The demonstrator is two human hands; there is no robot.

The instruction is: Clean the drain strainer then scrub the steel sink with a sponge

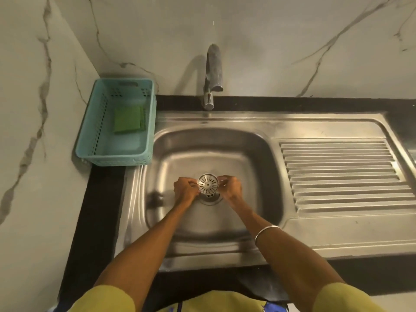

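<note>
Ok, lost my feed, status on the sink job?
Both hands, left hand and right hand, pinching strainer above drain. Sponge untouched in basket. Nothing in the way.

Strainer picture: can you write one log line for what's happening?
step: strainer cleaning | round slotted steel strainer: pinched by left hand and right hand above drain | green sponge: in teal basket | steel sink: unscrubbed

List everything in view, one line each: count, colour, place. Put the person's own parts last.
strainer: one, silver, held above the drain
drain: one, steel, basin floor
sink: one, steel, set in the black counter
draining board: one, steel, ribbed, right of the basin
tap: one, chrome, behind the basin
basket: one, light blue, left of the sink
sponge: one, green, inside the basket
bangle: one, silver, right wrist
left hand: pinches the strainer's left edge
right hand: pinches its right edge
</note>
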